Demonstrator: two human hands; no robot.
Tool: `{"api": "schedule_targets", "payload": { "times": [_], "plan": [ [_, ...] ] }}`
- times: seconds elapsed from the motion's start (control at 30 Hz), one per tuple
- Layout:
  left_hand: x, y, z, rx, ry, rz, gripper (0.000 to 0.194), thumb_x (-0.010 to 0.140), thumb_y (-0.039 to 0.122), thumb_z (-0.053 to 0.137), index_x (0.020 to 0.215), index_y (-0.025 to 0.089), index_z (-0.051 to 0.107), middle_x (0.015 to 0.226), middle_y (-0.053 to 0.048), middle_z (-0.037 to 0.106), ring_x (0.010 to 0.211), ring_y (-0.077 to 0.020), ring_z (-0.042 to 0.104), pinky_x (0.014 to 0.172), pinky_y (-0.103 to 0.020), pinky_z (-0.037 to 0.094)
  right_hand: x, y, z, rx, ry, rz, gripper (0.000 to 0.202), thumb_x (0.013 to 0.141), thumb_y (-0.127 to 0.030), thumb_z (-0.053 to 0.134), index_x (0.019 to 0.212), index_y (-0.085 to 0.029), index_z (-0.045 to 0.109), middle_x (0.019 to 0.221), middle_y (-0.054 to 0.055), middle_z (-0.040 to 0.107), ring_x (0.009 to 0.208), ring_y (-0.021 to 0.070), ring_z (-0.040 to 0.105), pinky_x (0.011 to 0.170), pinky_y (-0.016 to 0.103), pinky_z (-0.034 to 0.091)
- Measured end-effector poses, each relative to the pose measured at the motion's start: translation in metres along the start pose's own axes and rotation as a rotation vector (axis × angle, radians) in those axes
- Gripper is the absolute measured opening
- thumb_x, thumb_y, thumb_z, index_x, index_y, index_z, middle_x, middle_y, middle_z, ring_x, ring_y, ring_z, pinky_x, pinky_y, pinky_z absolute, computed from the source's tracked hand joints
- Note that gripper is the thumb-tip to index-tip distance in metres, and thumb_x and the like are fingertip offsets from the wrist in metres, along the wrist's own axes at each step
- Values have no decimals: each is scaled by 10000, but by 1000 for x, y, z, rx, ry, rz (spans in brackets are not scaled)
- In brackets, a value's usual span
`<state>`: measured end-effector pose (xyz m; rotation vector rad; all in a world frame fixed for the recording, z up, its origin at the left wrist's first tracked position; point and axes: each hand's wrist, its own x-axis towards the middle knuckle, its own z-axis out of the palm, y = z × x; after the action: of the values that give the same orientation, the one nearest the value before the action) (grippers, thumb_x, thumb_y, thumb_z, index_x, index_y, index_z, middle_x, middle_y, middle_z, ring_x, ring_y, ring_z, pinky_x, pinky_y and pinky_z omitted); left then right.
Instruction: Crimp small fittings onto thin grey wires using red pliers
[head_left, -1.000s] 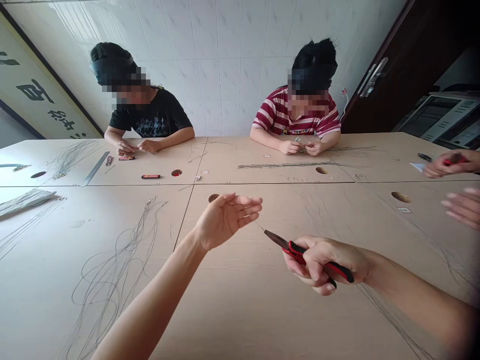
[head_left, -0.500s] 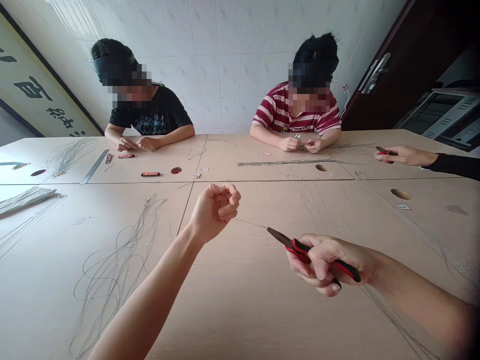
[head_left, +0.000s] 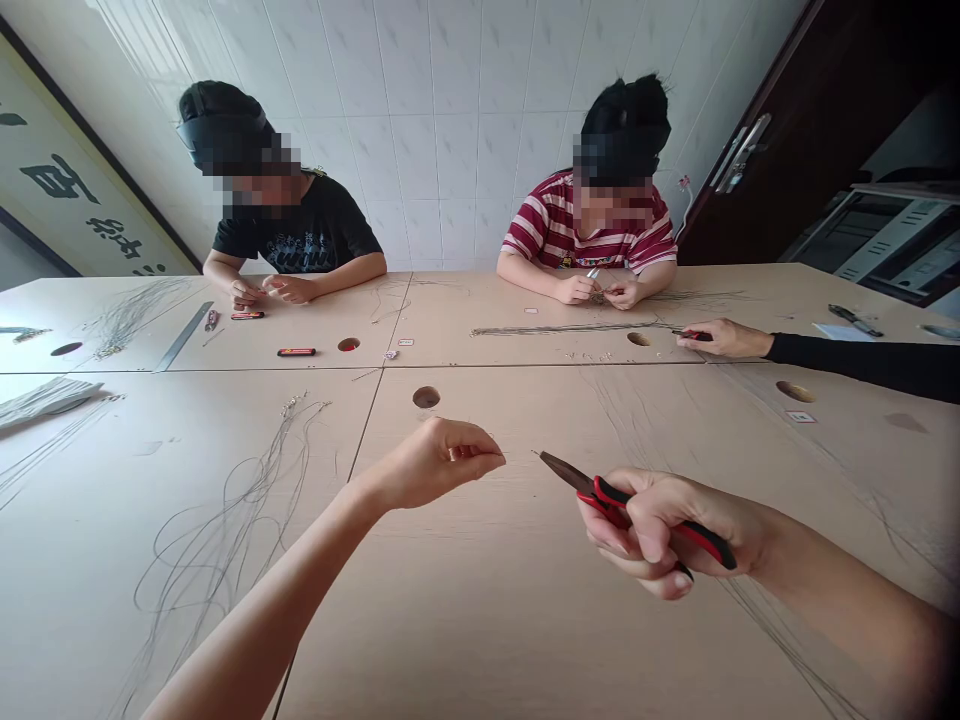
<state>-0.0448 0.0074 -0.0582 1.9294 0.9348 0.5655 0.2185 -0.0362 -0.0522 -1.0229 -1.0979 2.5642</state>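
Red-and-black pliers (head_left: 600, 492) are gripped in my right hand (head_left: 660, 530), their jaws pointing left with a tiny bit of thin wire at the tip. Just left of that tip, my left hand (head_left: 442, 462) is pinched, thumb against fingers. A hair-thin strand seems to show at its fingertips, too fine to make out well. A gap separates the two hands over the wooden table (head_left: 465, 620). To the left of my left forearm lies a loose tangle of thin wires (head_left: 255, 490).
Two people sit opposite, one in a black shirt (head_left: 300, 225), one in a striped shirt (head_left: 592, 215). Another person's hand (head_left: 724, 338) holds pliers at right. A wire bundle (head_left: 555, 329), a metal ruler (head_left: 184, 338) and a round hole (head_left: 426, 397) are on the far side.
My left hand has turned from palm-up to a pinch and come lower, nearer the pliers. The strand between hand and pliers no longer shows. The other person's hand at right has moved left.
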Motion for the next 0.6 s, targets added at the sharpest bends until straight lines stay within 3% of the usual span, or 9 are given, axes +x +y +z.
{"api": "schedule_targets", "payload": {
  "times": [0.13, 0.3, 0.37, 0.4, 0.47, 0.53, 0.6],
  "plan": [
    [-2, -12, -10, -409, -98, -8, 185, 851, 306, 609, 734, 168, 650, 699, -21, 610, 674, -119, 538, 648, -234, 419, 0, 0, 1, 4, 18, -2, 166, 488, -84, 487, 636, -153, 519, 520, -60, 367, 412, 39, 272, 390, 178, 261],
    [8, -7, 8, -1163, 46, 52, 179, 853, 274, 611, 716, 163, 582, 1055, -60, 630, 1074, -201, 573, 945, -329, 427, 5, 1, 3, 5, -4, 10, 178, 480, -78, 480, 637, -154, 517, 528, -57, 387, 412, 40, 275, 386, 175, 262],
    [14, 1, 19, -1409, 108, 57, 189, 881, 236, 558, 708, 159, 556, 947, -37, 628, 977, -180, 614, 961, -362, 444, 8, 1, 3, 10, -28, 17, 173, 485, -74, 485, 635, -157, 512, 507, -60, 381, 409, 42, 268, 382, 171, 264],
    [16, 6, 23, -1500, 135, 66, 193, 896, 211, 525, 712, 158, 548, 826, -14, 602, 841, -140, 624, 910, -339, 480, 9, 2, 3, 13, -38, 21, 170, 490, -73, 487, 635, -157, 511, 496, -62, 375, 408, 42, 265, 381, 169, 265],
    [20, 15, 27, -1604, 173, 79, 204, 910, 171, 481, 714, 156, 534, 613, 40, 448, 557, -66, 508, 672, -219, 510, 11, 3, 2, 18, -51, 25, 162, 498, -74, 490, 635, -157, 512, 479, -62, 366, 409, 44, 265, 381, 165, 268],
    [23, 21, 27, -1587, 178, 82, 201, 895, 156, 497, 696, 149, 528, 540, 71, 278, 422, -41, 313, 431, -141, 364, 12, 3, 2, 14, -62, 25, 155, 504, -78, 493, 636, -155, 516, 474, -61, 359, 408, 45, 270, 382, 166, 275],
    [25, 24, 24, -1476, 174, 70, 191, 863, 163, 545, 674, 138, 536, 532, 85, 187, 404, -37, 183, 354, -137, 214, 12, 4, 2, 10, -64, 17, 151, 503, -78, 496, 631, -156, 512, 476, -63, 356, 405, 43, 266, 380, 168, 274]
  ]
}}
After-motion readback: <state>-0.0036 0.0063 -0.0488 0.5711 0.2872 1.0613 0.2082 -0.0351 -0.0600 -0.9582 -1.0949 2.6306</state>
